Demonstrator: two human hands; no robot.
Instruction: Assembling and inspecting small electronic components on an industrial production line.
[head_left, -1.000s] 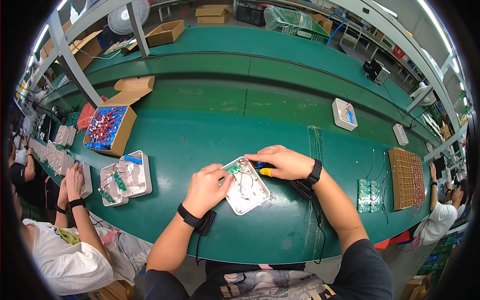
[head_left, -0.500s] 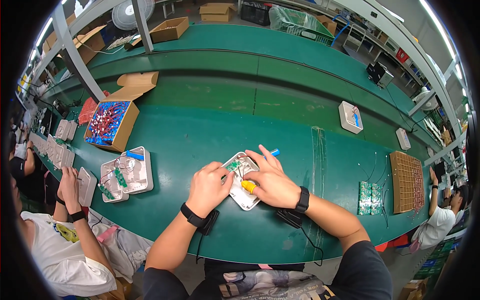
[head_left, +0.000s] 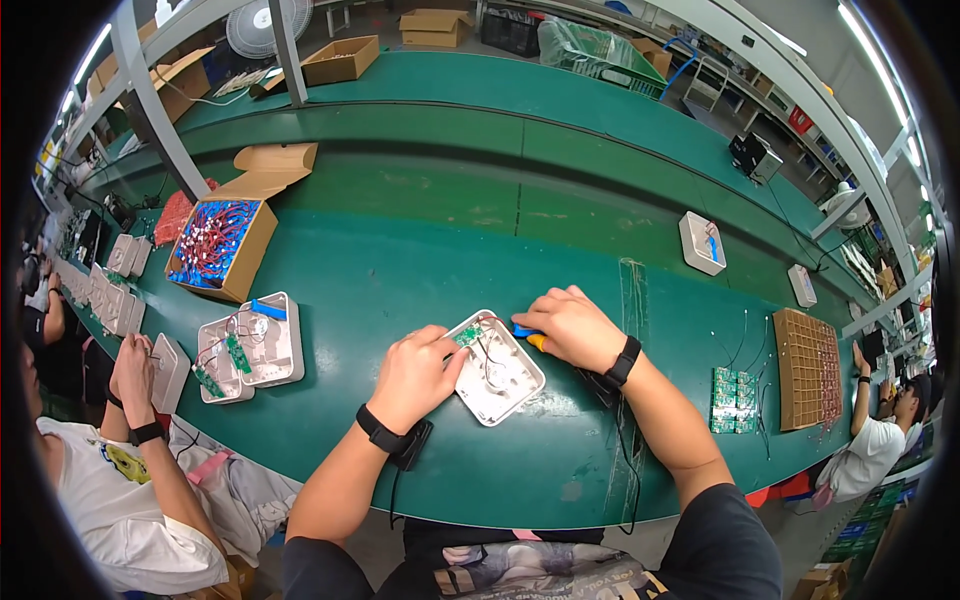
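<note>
Reaching in from the near side, bare to the elbows, palms down.

Slants the left forearm (head_left: 335, 475) toward the far right and the right forearm (head_left: 662, 415) toward the far left. Curls the left hand (head_left: 412, 370) inward, with the thumb (head_left: 455, 366) stretched right. Points the right hand (head_left: 570, 325) leftward, slightly farther off, drawn into a pinch, with one digit (head_left: 537, 342) capped in yellow.
</note>
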